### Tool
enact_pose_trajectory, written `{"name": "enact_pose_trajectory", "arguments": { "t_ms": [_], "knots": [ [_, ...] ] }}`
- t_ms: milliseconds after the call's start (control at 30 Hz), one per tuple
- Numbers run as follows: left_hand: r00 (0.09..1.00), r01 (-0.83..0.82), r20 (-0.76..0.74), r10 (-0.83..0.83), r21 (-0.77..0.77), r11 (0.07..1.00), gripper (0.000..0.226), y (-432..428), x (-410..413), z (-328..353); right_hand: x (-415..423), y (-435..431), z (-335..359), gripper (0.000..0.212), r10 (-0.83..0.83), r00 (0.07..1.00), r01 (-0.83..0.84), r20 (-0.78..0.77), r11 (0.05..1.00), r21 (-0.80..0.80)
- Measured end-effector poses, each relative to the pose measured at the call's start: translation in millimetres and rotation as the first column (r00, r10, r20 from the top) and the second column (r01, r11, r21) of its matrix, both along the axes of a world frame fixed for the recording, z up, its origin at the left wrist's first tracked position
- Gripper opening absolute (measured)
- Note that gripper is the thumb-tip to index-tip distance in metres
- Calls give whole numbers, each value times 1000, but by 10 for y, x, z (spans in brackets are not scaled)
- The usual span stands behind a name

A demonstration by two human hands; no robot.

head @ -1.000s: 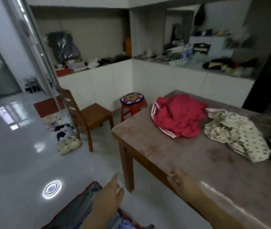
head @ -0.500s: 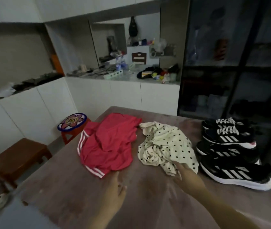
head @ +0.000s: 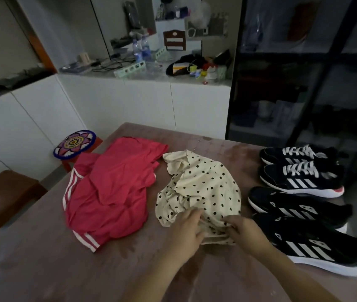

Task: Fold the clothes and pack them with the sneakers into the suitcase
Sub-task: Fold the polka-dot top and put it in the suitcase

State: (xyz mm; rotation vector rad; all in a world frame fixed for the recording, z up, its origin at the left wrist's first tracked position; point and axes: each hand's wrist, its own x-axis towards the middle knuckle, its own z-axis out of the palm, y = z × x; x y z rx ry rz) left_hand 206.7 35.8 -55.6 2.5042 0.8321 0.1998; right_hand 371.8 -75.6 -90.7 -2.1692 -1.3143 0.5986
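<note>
Item: wooden table point(head: 42, 269), brownish top with worn patches, seen from its near edge. On it, near the left edge and running toward the far left corner: red garment point(head: 112, 192), crumpled, white stripes down its side seams, one striped hem pointing at the near edge. Just beside it, at the middle of the surface and apart by a narrow strip of bare wood: cream polka-dot garment point(head: 201, 188), black spots, bunched and unfolded, collar end toward the far edge. Left hand point(head: 186, 232): fingers bent over the near hem of the polka-dot garment, thumb under the fold, gripping it. Right hand point(head: 247, 235): fingers curled into the same hem just to the right, pinching a gather of cloth; the fabric wrinkles up between the two hands. Along the right edge: four black sneakers point(head: 301, 182) with white stripes and white soles, lying side by side in a row from far edge to near edge, toes toward the middle of the surface; the nearest one almost touches the right wrist. Beyond the far left corner: stool point(head: 75, 142), red legs, flower-patterned round seat. Off the left edge: brown wooden chair point(head: 5, 192). Behind: white counter point(head: 151, 83) carrying two water bottles point(head: 140, 49), cables and small clutter; dark glass-fronted cabinet point(head: 303, 73) to its right.
</note>
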Motion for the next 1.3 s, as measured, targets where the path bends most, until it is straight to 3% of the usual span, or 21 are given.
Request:
{"name": "enact_pose_trajectory", "arguments": {
  "t_ms": [67, 133, 200, 267, 367, 433, 600, 733, 833, 933, 1133, 1300],
  "knots": [
    [997, 73, 13, -74, 45, 996, 62, -11, 177, 88, -17, 17, 227, 35, 128, 986, -119, -108, 989, 90],
    [996, 86, 22, -85, -8, 996, 48, -15, 309, 228, -45, 12, 483, 38, 128, 985, -107, -118, 980, 165],
    [996, 75, 42, -74, -35, 997, 21, -11, 393, 443, -74, -11, 740, 33, -8, 997, 29, -79, 964, 265],
    [993, 54, 105, -46, -78, 995, 11, 26, 434, 668, -99, -66, 921, 30, -197, 979, 206, -60, 926, 316],
    [971, 21, 236, 23, -181, 983, 23, 66, 419, 1063, -193, -168, 1012, 33, -313, 949, 316, -47, 927, 205],
    [960, -3, 275, 42, -142, 990, 29, 107, 338, 1302, -268, -217, 985, 13, -331, 943, 330, -11, 936, 121],
    [956, -56, 288, 48, 19, 998, 27, 488, -167, 1722, -269, -384, 1130, 27, -381, 918, 385, 114, 923, -11],
    [991, 63, 110, -70, 67, 996, 20, 733, -660, 2002, -220, -358, 1604, 8, -427, 904, 418, -17, 875, 243],
    [992, 80, 89, -87, 75, 994, 22, 716, -835, 2115, -379, -229, 2130, 21, -362, 914, 407, -187, 803, 436],
    [995, 37, 85, -48, 127, 991, 15, 669, -881, 2124, -620, -106, 2585, 24, -259, 926, 371, -276, 761, 532],
    [896, -237, 388, 215, 9, 971, 42, 731, -941, 2168, -730, -39, 2960, 18, -298, 932, 361, -205, 742, 565],
    [878, -255, 430, 210, 51, 965, 44, 825, -1043, 2372, -649, -52, 3021, 23, -375, 927, 313, -12, 755, 576]
  ]
}}
